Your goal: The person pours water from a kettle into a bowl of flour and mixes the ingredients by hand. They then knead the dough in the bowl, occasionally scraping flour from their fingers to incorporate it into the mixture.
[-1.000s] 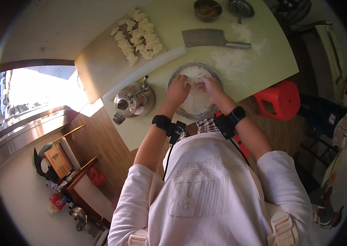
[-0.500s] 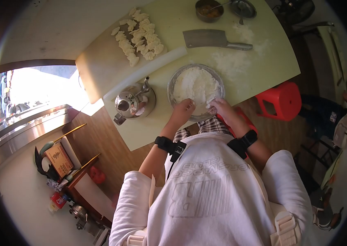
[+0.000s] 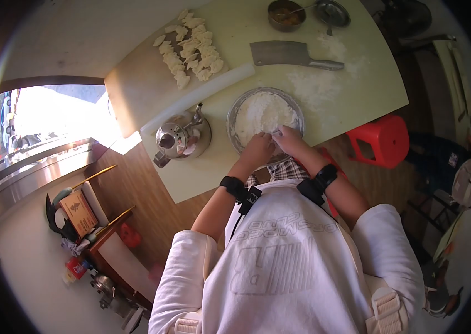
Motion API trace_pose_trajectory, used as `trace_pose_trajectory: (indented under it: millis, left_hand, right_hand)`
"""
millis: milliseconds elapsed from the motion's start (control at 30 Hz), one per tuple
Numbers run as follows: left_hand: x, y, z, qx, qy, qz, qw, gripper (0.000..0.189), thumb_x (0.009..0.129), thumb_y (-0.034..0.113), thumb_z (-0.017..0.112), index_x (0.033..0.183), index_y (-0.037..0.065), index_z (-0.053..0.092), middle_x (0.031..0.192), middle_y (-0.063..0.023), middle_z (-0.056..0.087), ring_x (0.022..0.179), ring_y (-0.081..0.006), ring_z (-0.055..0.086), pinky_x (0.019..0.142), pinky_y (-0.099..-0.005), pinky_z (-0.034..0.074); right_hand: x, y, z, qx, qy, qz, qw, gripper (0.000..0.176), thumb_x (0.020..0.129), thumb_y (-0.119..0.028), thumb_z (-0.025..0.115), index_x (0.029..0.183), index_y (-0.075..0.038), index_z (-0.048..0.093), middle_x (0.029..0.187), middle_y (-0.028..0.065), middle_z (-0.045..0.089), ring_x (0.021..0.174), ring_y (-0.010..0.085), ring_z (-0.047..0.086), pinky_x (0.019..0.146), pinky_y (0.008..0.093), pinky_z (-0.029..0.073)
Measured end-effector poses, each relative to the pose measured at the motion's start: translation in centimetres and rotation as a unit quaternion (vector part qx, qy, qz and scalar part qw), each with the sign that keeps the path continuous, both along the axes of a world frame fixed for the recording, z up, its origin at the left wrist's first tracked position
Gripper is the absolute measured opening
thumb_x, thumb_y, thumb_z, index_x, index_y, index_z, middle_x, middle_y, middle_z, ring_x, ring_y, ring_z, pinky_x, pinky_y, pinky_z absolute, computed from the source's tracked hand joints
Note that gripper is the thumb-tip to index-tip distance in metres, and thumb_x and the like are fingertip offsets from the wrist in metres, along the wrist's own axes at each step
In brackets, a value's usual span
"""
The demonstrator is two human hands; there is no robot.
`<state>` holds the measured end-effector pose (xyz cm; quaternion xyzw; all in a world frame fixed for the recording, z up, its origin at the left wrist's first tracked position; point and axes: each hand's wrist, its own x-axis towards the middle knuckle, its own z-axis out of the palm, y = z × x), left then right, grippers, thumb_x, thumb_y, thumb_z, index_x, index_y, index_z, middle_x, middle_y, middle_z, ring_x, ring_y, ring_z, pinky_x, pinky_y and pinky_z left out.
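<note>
A round metal bowl [image 3: 232,114] holds white flour [image 3: 263,111] and stands near the table's front edge. Over its near side my left hand [image 3: 260,146] and my right hand [image 3: 288,139] are close together, fingers curled inward and fingertips almost meeting. What they pinch, if anything, is too small to make out. To the left of the bowl stands a shiny metal kettle [image 3: 177,139]. A cleaver [image 3: 281,53] lies flat beyond the bowl, its handle pointing right.
Shaped dough pieces [image 3: 205,53] lie on a board [image 3: 135,92] at the back left. Behind the cleaver are a small bowl with a spoon [image 3: 286,19] and a dark dish [image 3: 333,12]. Loose flour [image 3: 316,83] dusts the table [image 3: 358,108]. A red stool [image 3: 383,139] stands at the right.
Both hands have come together over the near side of the bowl; my left hand moved right and my right hand moved left.
</note>
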<state>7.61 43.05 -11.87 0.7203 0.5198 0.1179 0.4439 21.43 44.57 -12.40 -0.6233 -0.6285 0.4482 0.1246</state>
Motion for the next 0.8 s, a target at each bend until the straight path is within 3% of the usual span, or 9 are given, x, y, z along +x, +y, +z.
trace_pose_trajectory:
  millis: [33, 100, 200, 233, 300, 433, 533, 700, 800]
  left_hand:
    - [0.1, 0.4, -0.2, 0.031, -0.005, 0.02, 0.999, 0.018, 0.071, 0.014, 0.048, 0.081, 0.0, 0.05, 0.079, -0.0178, 0.051, 0.075, -0.0347, 0.049, 0.065, -0.0387, 0.04]
    - [0.3, 1.0, 0.1, 0.062, -0.01, 0.041, 0.997, 0.018, 0.071, 0.014, 0.049, 0.081, 0.0, 0.049, 0.079, -0.0173, 0.05, 0.075, -0.034, 0.049, 0.065, -0.038, 0.04]
    - [0.1, 1.8, 1.3, 0.088, -0.051, 0.095, 0.99, 0.016, 0.07, 0.013, 0.05, 0.08, 0.0, 0.049, 0.075, -0.0173, 0.051, 0.071, -0.0323, 0.05, 0.063, -0.0366, 0.04]
    - [-0.1, 2.0, 1.8, 0.05, -0.063, 0.103, 0.991, 0.017, 0.071, 0.014, 0.049, 0.079, 0.0, 0.049, 0.073, -0.0173, 0.051, 0.069, -0.0319, 0.051, 0.061, -0.0363, 0.04]
    - [-0.4, 1.8, 2.2, 0.011, -0.074, 0.109, 0.991, 0.017, 0.072, 0.015, 0.049, 0.079, 0.0, 0.049, 0.07, -0.0174, 0.051, 0.067, -0.0315, 0.051, 0.06, -0.036, 0.04]
    - [-0.4, 1.0, 0.5, -0.074, -0.004, 0.032, 0.997, 0.018, 0.075, 0.018, 0.045, 0.079, 0.0, 0.049, 0.068, -0.0196, 0.052, 0.067, -0.0341, 0.051, 0.059, -0.0375, 0.04]
    - [0.6, 1.3, -0.2, -0.088, 0.039, 0.02, 0.995, 0.019, 0.075, 0.018, 0.045, 0.083, 0.001, 0.048, 0.072, -0.0214, 0.052, 0.071, -0.0361, 0.051, 0.061, -0.0388, 0.04]
    - [2.1, 2.7, 0.1, -0.019, -0.03, 0.075, 0.997, 0.022, 0.075, 0.017, 0.045, 0.09, 0.0, 0.046, 0.077, -0.0223, 0.053, 0.076, -0.0361, 0.051, 0.064, -0.0395, 0.04]
    - [2.2, 3.0, 0.6, 0.018, -0.031, 0.079, 0.996, 0.024, 0.073, 0.016, 0.046, 0.092, 0.0, 0.046, 0.08, -0.0218, 0.053, 0.077, -0.0354, 0.051, 0.066, -0.0386, 0.04]
  right_hand:
    - [0.1, -0.1, 0.0, 0.0, 0.0, 0.001, 1.0, 0.026, 0.07, -0.018, 0.049, 0.082, 0.005, 0.05, 0.075, 0.0244, 0.053, 0.072, 0.0369, 0.051, 0.065, 0.0401, 0.041]
    - [0.5, -0.3, 0.2, 0.145, 0.037, -0.06, 0.987, 0.026, 0.069, -0.015, 0.05, 0.084, 0.006, 0.048, 0.073, 0.0241, 0.052, 0.07, 0.0379, 0.05, 0.064, 0.0415, 0.04]
    - [1.0, -1.3, 1.9, 0.171, 0.005, -0.021, 0.985, 0.021, 0.07, -0.015, 0.05, 0.079, 0.004, 0.049, 0.068, 0.023, 0.051, 0.067, 0.0384, 0.049, 0.061, 0.0421, 0.04]
    - [1.2, -1.5, 2.3, 0.171, 0.004, -0.023, 0.985, 0.021, 0.07, -0.015, 0.05, 0.079, 0.004, 0.049, 0.068, 0.023, 0.051, 0.067, 0.0384, 0.049, 0.061, 0.0421, 0.04]
    - [1.5, -1.9, 2.8, 0.016, 0.053, 0.031, 0.998, 0.019, 0.069, -0.015, 0.05, 0.074, 0.004, 0.049, 0.065, 0.0228, 0.05, 0.065, 0.0382, 0.049, 0.059, 0.0421, 0.039]
    - [1.1, -1.8, 1.9, 0.02, 0.074, 0.041, 0.996, 0.018, 0.069, -0.015, 0.05, 0.071, 0.003, 0.048, 0.061, 0.0226, 0.048, 0.062, 0.0382, 0.049, 0.056, 0.0429, 0.039]
    - [0.8, -1.0, 0.9, 0.003, 0.012, 0.089, 0.996, 0.017, 0.072, -0.012, 0.047, 0.074, 0.005, 0.047, 0.071, 0.0226, 0.05, 0.068, 0.0371, 0.049, 0.06, 0.0408, 0.038]
    - [0.7, -0.6, 1.5, 0.188, 0.029, -0.034, 0.981, 0.02, 0.07, -0.013, 0.047, 0.079, 0.005, 0.048, 0.096, 0.025, 0.045, 0.089, 0.0378, 0.043, 0.073, 0.0398, 0.037]
    - [1.5, -0.9, 2.3, 0.179, 0.034, -0.015, 0.983, 0.017, 0.071, -0.011, 0.046, 0.078, 0.004, 0.049, 0.086, 0.0241, 0.049, 0.081, 0.0378, 0.046, 0.068, 0.0412, 0.038]
